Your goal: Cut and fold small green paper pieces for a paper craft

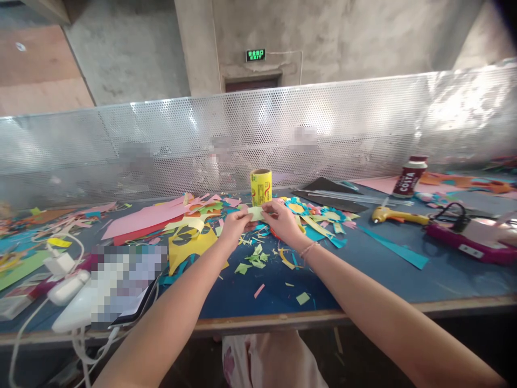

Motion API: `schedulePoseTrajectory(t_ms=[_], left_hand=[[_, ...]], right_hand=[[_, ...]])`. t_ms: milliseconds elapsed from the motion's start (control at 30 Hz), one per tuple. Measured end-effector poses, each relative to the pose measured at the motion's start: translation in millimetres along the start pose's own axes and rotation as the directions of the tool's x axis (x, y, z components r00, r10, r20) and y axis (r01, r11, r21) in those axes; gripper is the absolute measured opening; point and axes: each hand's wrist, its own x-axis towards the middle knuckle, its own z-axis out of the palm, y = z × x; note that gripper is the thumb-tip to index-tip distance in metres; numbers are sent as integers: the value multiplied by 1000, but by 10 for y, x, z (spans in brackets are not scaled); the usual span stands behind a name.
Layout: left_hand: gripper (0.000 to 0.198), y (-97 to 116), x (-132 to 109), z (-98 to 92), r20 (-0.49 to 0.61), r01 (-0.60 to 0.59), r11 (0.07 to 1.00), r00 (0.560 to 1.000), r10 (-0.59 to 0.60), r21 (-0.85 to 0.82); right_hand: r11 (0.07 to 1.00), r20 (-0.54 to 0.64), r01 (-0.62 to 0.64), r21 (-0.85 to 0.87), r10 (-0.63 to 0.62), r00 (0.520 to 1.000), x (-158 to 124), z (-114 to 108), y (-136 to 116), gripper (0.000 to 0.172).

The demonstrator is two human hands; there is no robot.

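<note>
A small piece of pale green paper (255, 214) is stretched between my two hands above the table. My left hand (236, 225) pinches its left side, and my right hand (281, 218) grips the right side with closed fingers. Just behind the hands stands a yellow tape roll (261, 186) on end, with red and dark print. Below them lies a loose heap of green paper scraps (257, 257). Blue paper cutouts with fringed edges (301, 206) rest to the right of my right hand, partly covered by other scraps.
Left lie pink paper sheets (141, 220), a cut yellow sheet (191, 245), a tablet (141, 302) and white cables. Right are a yellow glue gun (399, 215), clear glue sticks (343, 195), a dark red bottle (410, 177) and a purple power strip (468, 245). A perforated metal screen (181, 145) stands behind.
</note>
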Motion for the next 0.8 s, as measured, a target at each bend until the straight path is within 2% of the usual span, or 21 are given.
schedulePoseTrajectory(t_ms=[133,233,633,800], left_hand=[[3,26,-22,13,6,51,990,999,-51,-132],[8,43,-34,12,43,67,979,997,-59,-193],[12,25,-8,-14,109,96,973,991,-75,-209],[12,20,-3,-22,129,105,971,989,-78,-213]], right_hand=[[974,38,190,-125,-187,982,-22,-7,-24,19],[942,64,284,-177,-277,959,-34,-1,-41,24],[854,186,425,-299,-385,904,-31,-52,61,33],[816,253,455,-356,-385,888,-31,-89,29,34]])
